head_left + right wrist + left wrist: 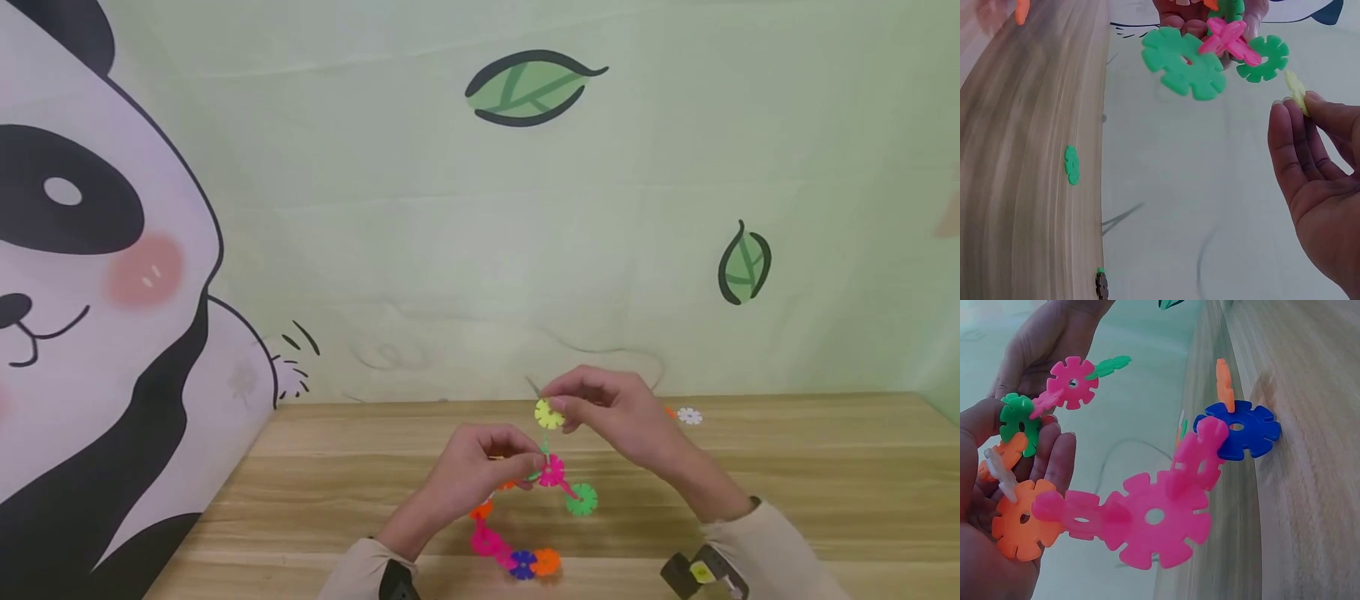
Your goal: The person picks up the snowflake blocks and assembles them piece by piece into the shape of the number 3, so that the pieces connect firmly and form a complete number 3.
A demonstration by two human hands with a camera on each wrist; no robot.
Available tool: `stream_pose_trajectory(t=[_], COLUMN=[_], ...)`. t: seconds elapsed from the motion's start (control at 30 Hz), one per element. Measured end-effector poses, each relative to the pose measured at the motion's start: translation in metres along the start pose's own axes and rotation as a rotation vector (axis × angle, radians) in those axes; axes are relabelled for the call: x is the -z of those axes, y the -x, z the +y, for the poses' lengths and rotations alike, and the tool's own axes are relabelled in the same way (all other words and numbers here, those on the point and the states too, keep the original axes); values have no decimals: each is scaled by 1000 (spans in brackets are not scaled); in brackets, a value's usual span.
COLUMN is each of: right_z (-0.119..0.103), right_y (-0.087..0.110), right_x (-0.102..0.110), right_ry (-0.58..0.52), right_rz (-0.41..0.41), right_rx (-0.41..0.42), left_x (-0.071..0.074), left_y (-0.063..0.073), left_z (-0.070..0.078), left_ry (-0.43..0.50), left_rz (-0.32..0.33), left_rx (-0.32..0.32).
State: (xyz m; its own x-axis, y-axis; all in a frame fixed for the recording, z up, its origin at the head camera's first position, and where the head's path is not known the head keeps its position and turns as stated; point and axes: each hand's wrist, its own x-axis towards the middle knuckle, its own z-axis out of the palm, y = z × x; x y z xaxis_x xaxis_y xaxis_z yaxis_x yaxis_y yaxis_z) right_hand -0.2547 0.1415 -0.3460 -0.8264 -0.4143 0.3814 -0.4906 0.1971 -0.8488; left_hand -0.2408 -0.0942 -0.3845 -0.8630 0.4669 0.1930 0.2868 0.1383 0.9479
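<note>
A chain of slotted plastic snowflake discs hangs from my left hand, whose thumb and fingers pinch a green disc in it. Pink discs, orange ones and a blue disc form its lower run, which curves over the table. Beyond the pinched disc, a pink disc joins two green discs, one sticking out to the right. Above, my right hand pinches a yellow disc between thumb and fingertips. In the right wrist view, the yellow disc is edge-on, just apart from a green disc.
The wooden table runs back to a pale green backdrop printed with a panda and leaves. A white disc lies at the back right beside an orange one. On the table in the right wrist view are a green disc and a dark disc.
</note>
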Motion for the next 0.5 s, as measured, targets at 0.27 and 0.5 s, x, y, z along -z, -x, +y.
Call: stream_pose_trajectory(t=[0.27, 0.5], right_z=[-1, 1], right_y=[1, 2], right_x=[-2, -3], right_ry=[44, 80], right_rz=[-41, -89], right_rx=[34, 102], left_x=[2, 1], left_y=[1, 0], left_z=[0, -2], left_ry=[-31, -33], left_rz=[13, 37], left_rx=[-1, -6])
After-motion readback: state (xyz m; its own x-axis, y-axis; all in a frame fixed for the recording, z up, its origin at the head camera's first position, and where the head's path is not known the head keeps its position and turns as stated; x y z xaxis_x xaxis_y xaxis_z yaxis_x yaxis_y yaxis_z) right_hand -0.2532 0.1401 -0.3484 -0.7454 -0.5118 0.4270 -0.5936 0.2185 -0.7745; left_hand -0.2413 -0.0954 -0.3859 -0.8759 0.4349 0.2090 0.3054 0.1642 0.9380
